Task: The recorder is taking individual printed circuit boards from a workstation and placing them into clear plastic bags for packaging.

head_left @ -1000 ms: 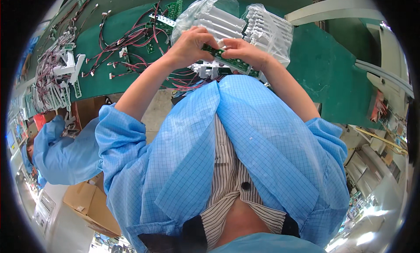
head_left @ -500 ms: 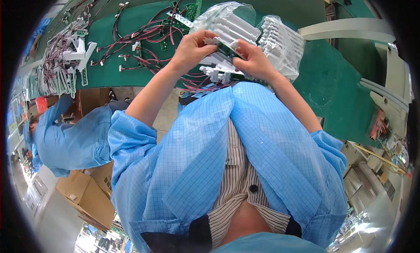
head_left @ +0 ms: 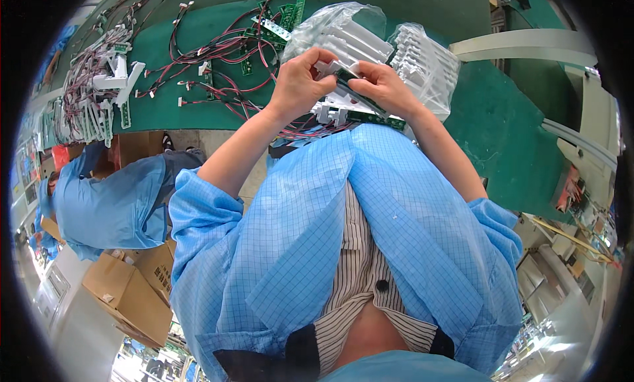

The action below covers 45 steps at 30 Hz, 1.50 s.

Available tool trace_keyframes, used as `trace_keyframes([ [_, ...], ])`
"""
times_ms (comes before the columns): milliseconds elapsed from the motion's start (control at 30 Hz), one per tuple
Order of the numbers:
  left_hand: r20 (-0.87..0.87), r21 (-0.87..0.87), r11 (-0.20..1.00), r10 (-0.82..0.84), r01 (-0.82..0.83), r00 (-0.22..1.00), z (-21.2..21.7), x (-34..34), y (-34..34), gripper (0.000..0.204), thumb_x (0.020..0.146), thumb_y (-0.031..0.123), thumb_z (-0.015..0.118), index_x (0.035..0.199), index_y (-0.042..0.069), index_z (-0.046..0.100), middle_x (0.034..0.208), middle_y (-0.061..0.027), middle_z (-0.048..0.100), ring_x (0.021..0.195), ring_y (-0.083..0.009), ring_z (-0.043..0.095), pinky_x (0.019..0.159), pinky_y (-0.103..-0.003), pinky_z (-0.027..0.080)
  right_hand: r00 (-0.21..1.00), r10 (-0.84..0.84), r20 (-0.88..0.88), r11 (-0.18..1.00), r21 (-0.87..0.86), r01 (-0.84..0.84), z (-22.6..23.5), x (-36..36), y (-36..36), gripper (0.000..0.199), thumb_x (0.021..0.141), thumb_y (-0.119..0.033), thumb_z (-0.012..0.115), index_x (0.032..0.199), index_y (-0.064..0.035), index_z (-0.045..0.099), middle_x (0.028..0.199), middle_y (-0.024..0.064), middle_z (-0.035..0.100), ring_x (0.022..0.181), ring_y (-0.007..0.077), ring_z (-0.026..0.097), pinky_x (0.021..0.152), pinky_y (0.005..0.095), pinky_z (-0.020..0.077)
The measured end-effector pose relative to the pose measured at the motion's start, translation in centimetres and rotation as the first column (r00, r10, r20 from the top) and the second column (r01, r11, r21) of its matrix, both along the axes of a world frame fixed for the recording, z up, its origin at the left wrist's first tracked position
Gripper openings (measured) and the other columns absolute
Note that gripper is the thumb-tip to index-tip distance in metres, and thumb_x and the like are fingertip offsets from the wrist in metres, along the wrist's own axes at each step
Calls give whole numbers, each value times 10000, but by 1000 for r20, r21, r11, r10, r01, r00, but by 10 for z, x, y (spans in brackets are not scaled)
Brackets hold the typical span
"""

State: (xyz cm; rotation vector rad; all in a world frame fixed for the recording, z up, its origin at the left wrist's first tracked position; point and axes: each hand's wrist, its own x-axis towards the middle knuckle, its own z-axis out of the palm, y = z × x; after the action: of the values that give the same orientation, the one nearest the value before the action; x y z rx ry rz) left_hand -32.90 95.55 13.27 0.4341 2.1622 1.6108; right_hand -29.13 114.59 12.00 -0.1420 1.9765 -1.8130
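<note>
My left hand [head_left: 302,83] is closed, pinching a white plastic part with a narrow green circuit board [head_left: 345,77] against it. My right hand [head_left: 388,91] grips the same board from the right, thumb and fingers closed on it. Both hands are above the near edge of the green bench; the fingers partly cover how board and plastic meet. Just below lie more white plastic parts [head_left: 325,111] and red and black wires [head_left: 300,130]. Behind the hands, white plastic strips [head_left: 356,40] lie in a clear bag, with a second bagged stack [head_left: 426,68] to the right.
Loose wire harnesses [head_left: 198,55] and green circuit boards [head_left: 289,15] spread over the bench mat [head_left: 489,111]. At the left is a pile of wired white parts [head_left: 92,95]. A co-worker in blue [head_left: 112,200] bends near a cardboard box [head_left: 125,296]. A pale curved bar [head_left: 525,45] stands at right.
The board has turned between my hands, its lower end now swung down to the right. My left hand has shifted slightly right and down. The co-worker at left has moved.
</note>
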Motion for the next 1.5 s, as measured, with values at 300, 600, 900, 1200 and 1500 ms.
trace_keyframes([
  [300,-180,-97,990,81,-100,980,-4,4,6,265,663,85,609,914,25,550,707,-142,610,610,-202,607,582,-297,484,932,-124,-342,833,474,284,-1,3,-25,208,711,-198,581,695,-4,507,521,76,508,493,129,506,490,286,415],
  [600,129,32,993,-115,112,985,-36,-17,-12,363,710,61,636,1054,30,523,839,-61,597,717,-98,581,626,-215,480,987,-160,-23,915,371,157,-6,-3,-25,209,770,-185,550,716,17,548,541,50,541,527,87,550,467,254,437],
  [900,388,-38,956,-256,292,885,-2,-7,-27,420,768,87,617,1156,50,462,749,-17,571,656,-45,522,521,-187,415,914,101,-392,775,608,175,-5,13,-24,194,732,-211,565,723,-20,533,608,125,565,515,230,562,489,339,442],
  [1200,-155,-673,624,-643,396,750,54,2,-33,320,705,293,666,899,65,552,725,-103,620,695,-254,610,673,-355,446,989,148,28,919,366,-148,10,24,-11,278,667,-257,614,665,-2,502,558,136,498,484,236,458,473,345,370],
  [1500,-647,-732,641,-549,-230,528,12,-122,-81,194,687,285,643,610,128,558,572,-47,589,608,-189,592,708,-292,376,980,188,-62,895,423,-145,12,4,-16,268,687,-198,579,627,1,410,521,118,379,466,169,367,458,333,337],
])
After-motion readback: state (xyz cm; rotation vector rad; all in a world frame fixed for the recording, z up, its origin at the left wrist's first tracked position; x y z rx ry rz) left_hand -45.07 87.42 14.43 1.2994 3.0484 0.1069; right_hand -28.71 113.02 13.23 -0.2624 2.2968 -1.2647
